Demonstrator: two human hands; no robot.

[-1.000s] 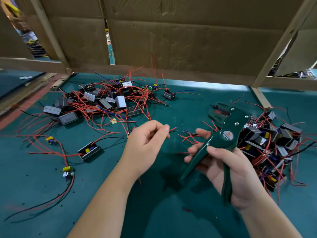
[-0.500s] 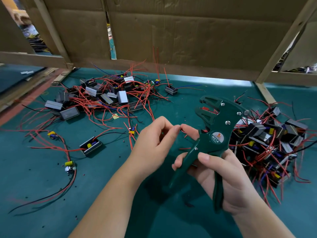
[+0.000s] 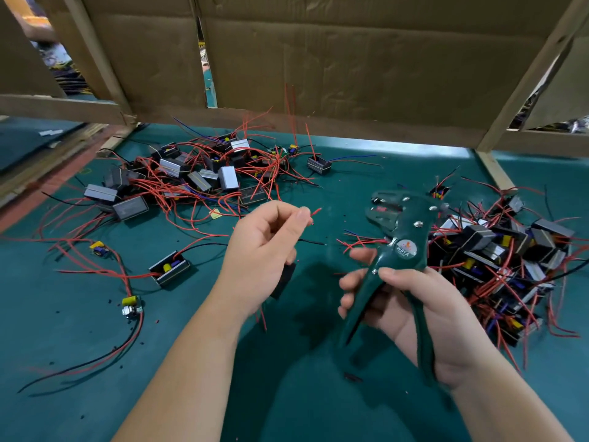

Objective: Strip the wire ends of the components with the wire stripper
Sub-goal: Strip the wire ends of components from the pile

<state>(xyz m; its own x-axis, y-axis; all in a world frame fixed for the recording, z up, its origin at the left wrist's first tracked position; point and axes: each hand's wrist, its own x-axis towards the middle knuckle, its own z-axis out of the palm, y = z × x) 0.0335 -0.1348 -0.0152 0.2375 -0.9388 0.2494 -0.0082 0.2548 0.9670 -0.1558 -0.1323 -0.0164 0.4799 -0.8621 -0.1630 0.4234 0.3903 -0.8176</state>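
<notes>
We see the left hand (image 3: 264,250) raised over the dark green desk (image 3: 95,362), its thumb and forefinger pinching a thin red wire (image 3: 316,211) whose short end sticks out to the right of the fingertips. A small black boxy component (image 3: 282,280) hangs below that hand, half hidden by the palm. The right hand (image 3: 424,311) is wrapped round the handles of a dark green metal wire stripper (image 3: 401,247). The handles stand spread apart, and the tool's head points up and away, tilted a little to the left, with a round label near the pivot. The head is blurred, so we cannot tell how its mouth stands. The wire end and the stripper's head are apart, with bare desk between them, and the two hands are well clear of each other. To the far left lies a loose heap of grey and black box components (image 3: 197,177) tangled in red wires. A second, denser heap of black components (image 3: 497,250) sits just beside the right hand, on its right. One open black component with a yellow part (image 3: 170,267) lies alone near the left forearm. Closer in, a small board with a yellow cylinder (image 3: 131,306) trails red and black leads. A brown cardboard wall (image 3: 350,59) on a pale wooden frame (image 3: 538,65) closes the back of the desk.
</notes>
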